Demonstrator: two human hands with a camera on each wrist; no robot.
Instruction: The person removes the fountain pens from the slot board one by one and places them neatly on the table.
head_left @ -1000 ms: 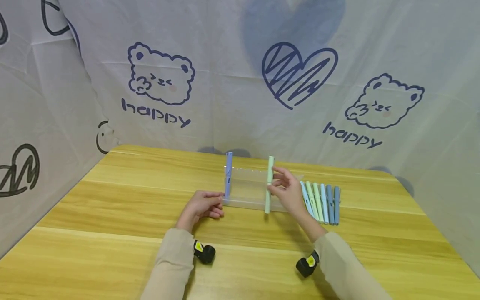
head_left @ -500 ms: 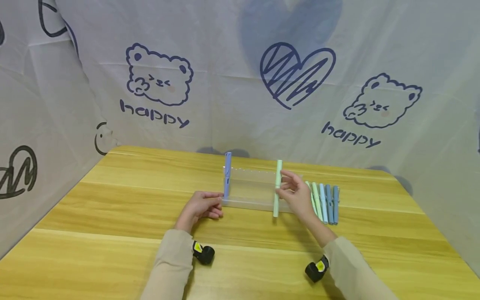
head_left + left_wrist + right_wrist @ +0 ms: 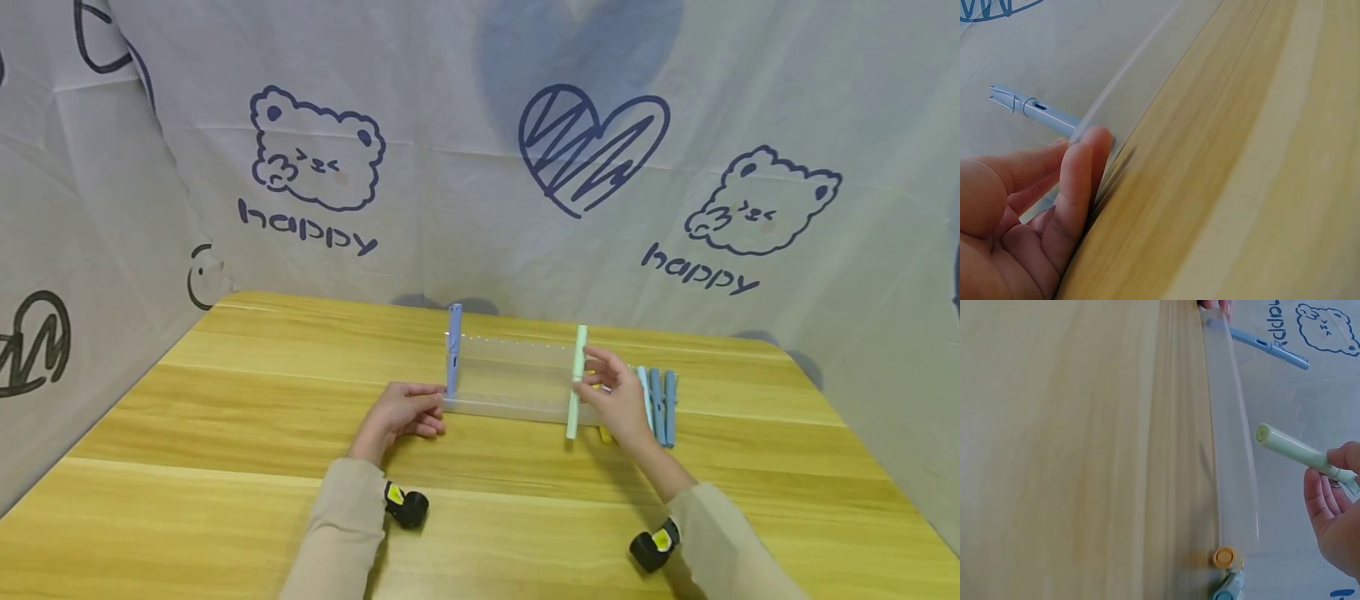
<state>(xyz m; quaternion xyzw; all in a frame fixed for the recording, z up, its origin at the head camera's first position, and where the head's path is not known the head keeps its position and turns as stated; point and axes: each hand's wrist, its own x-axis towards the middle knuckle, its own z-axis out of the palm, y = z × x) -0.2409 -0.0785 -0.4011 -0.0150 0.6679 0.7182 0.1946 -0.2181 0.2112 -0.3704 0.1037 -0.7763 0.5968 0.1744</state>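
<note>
A clear plastic pen rack (image 3: 517, 408) stands across the table, with one periwinkle pen (image 3: 453, 350) upright at its left end. My left hand (image 3: 408, 410) grips that end, fingertips at the corner of the front lip in the left wrist view. My right hand (image 3: 618, 400) pinches a pale green pen (image 3: 577, 383) between thumb and fingers, near the rack's right end. The pen is nearly upright, and in the right wrist view its lower end (image 3: 1264, 433) hangs free of the rack's front lip.
Right of the rack lie a light blue pen (image 3: 645, 396) and dark blue pens (image 3: 670, 408), side by side. A yellow pen (image 3: 605, 434) shows partly behind my right hand. A printed cloth (image 3: 450, 233) hangs behind the wooden table (image 3: 225, 433).
My right hand has moved right along the rack with the pale green pen, now covering more of the lying pens; the yellow pen has come into view. My left hand stays put.
</note>
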